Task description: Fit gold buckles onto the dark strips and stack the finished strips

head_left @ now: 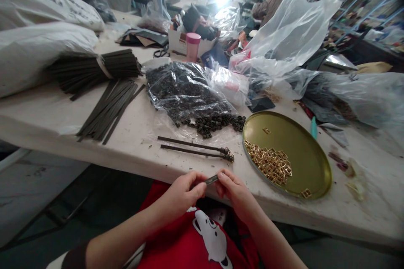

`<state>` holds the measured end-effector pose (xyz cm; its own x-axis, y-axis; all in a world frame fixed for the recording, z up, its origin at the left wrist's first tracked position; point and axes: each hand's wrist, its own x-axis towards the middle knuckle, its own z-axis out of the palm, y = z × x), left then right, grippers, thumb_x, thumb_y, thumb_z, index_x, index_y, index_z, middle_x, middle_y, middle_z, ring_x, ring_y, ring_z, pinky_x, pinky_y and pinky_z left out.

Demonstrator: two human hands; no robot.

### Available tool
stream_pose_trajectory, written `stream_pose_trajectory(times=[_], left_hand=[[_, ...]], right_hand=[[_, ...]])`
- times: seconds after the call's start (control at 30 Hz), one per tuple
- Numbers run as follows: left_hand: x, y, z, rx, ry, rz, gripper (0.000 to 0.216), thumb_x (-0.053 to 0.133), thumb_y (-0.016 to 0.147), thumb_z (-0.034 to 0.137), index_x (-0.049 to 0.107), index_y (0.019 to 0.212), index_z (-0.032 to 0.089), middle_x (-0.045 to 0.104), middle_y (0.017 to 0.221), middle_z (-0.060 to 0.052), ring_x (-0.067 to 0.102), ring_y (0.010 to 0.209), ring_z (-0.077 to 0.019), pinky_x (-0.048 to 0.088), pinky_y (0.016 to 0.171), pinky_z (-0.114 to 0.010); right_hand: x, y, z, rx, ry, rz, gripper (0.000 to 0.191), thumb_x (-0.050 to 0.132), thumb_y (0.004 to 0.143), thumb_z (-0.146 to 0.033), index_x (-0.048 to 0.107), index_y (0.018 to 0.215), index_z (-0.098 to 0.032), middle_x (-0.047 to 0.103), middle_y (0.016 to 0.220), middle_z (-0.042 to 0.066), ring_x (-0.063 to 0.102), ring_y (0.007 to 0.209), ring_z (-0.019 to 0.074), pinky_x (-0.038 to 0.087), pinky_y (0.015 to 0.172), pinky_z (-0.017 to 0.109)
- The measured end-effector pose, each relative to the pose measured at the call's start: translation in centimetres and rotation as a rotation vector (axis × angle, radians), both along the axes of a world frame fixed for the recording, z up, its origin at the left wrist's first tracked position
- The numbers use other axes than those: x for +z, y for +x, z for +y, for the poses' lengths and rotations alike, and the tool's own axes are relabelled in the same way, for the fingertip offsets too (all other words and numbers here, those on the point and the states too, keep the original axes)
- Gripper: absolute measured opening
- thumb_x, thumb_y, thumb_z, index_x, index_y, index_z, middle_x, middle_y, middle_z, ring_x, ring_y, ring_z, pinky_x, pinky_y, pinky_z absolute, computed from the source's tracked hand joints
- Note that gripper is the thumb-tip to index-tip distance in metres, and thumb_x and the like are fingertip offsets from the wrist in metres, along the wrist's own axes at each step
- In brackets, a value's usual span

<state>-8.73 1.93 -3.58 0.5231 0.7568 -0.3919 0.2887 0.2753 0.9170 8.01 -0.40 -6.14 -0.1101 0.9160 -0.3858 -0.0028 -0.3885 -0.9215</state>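
My left hand [184, 193] and my right hand [235, 189] meet just below the table's front edge, both pinched on one thin dark strap [211, 180] whose end shows between the fingertips. Two finished straps [192, 148] with small metal fittings at their right ends lie on the table just above my hands. A round gold tray [299, 143] at the right holds a heap of small gold buckles [269, 163]. A clear bag of small dark loops [189, 94] spills open behind the straps.
Loose dark straps [109, 109] and a tied bundle [94, 69] lie at the left beside white sacks [34, 38]. Clear plastic bags [293, 33], a pink cup [192, 46], scissors [161, 53] and a box sit farther back. A person sits at the far right.
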Motion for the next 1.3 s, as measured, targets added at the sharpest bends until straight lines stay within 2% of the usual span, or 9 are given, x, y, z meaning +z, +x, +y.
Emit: stream_pose_trajectory(times=[0.1,0.23,0.33,0.43,0.53,0.63,0.93,1.07,1.3], left_hand=[[0.6,0.2,1.0,-0.043,-0.42,-0.201,0.013,0.044,0.079,0.025,0.051,0.079,0.014,0.049,0.054,0.004,0.034,0.036,-0.0042,0.024,0.036,-0.016],[0.5,0.5,2.3,0.031,-0.567,-0.31,0.007,0.045,0.074,0.022,0.043,0.078,0.016,0.05,0.048,0.005,0.032,0.03,-0.0035,0.018,0.031,-0.015],[0.1,0.7,3.0,0.116,-0.579,-0.316,0.006,0.044,0.074,0.021,0.041,0.077,0.016,0.052,0.048,0.005,0.032,0.029,-0.0028,0.016,0.03,-0.015],[-0.4,0.7,3.7,0.17,-0.587,-0.333,0.006,0.043,0.071,0.018,0.041,0.076,0.016,0.052,0.048,0.005,0.03,0.028,-0.0022,0.014,0.031,-0.016],[-0.9,0.7,4.4,0.206,-0.611,-0.352,0.008,0.044,0.07,0.018,0.041,0.078,0.016,0.052,0.049,0.005,0.029,0.028,-0.0025,0.012,0.031,-0.017],[-1.3,0.7,5.0,0.233,-0.631,-0.365,0.012,0.043,0.068,0.016,0.041,0.08,0.016,0.053,0.051,0.004,0.029,0.028,-0.0026,0.013,0.031,-0.017],[-1.1,0.5,5.8,0.267,-0.728,-0.394,0.015,0.042,0.063,0.01,0.042,0.077,0.015,0.052,0.054,0.004,0.029,0.029,-0.0022,0.017,0.032,-0.017],[-1.2,0.2,5.2,0.301,-0.733,-0.436,0.02,0.045,0.065,0.012,0.044,0.084,0.014,0.054,0.061,0.002,0.035,0.034,-0.0026,0.02,0.034,-0.016],[-0.7,-0.5,3.1,0.282,-0.718,-0.477,0.027,0.045,0.067,0.01,0.046,0.094,0.012,0.054,0.066,0.001,0.036,0.036,-0.0029,0.022,0.035,-0.017]], right_hand=[[0.3,-0.2,0.9,0.022,-0.071,0.118,0.032,0.045,0.082,-0.045,0.042,0.064,-0.018,0.04,0.05,-0.006,0.035,0.046,0.0088,0.031,0.047,0.021],[0.7,1.1,3.8,0.077,0.048,-0.056,0.036,0.038,0.084,-0.049,0.046,0.066,-0.018,0.042,0.049,-0.005,0.038,0.046,0.0094,0.034,0.047,0.022],[0.4,3.9,7.5,-0.003,0.211,-0.36,0.039,0.034,0.085,-0.049,0.053,0.084,-0.015,0.052,0.057,0.0,0.046,0.049,0.0117,0.037,0.047,0.023],[-0.3,6.7,11.9,-0.04,0.408,-0.947,0.03,0.037,0.086,-0.035,0.056,0.097,-0.014,0.064,0.084,0.009,0.058,0.073,0.0173,0.044,0.064,0.027],[-1.4,7.8,15.5,0.002,0.432,-1.314,0.033,0.041,0.084,-0.025,0.053,0.11,-0.008,0.061,0.104,0.018,0.057,0.092,0.0251,0.042,0.076,0.034],[-2.4,7.4,17.5,0.052,0.39,-1.547,0.041,0.041,0.085,-0.028,0.047,0.119,-0.007,0.059,0.104,0.02,0.059,0.085,0.027,0.042,0.066,0.034],[-2.9,6.0,15.3,0.308,0.481,-1.818,0.026,0.037,0.087,-0.021,0.057,0.101,-0.011,0.059,0.1,0.015,0.06,0.072,0.0232,0.039,0.055,0.031],[-3.1,6.0,13.8,0.309,0.567,-1.766,0.032,0.038,0.087,-0.022,0.052,0.112,-0.009,0.058,0.11,0.015,0.059,0.079,0.0221,0.041,0.062,0.03],[-2.6,5.6,12.3,0.332,0.617,-1.783,0.023,0.041,0.087,-0.019,0.058,0.1,-0.014,0.061,0.101,0.01,0.058,0.077,0.0205,0.036,0.061,0.029]])
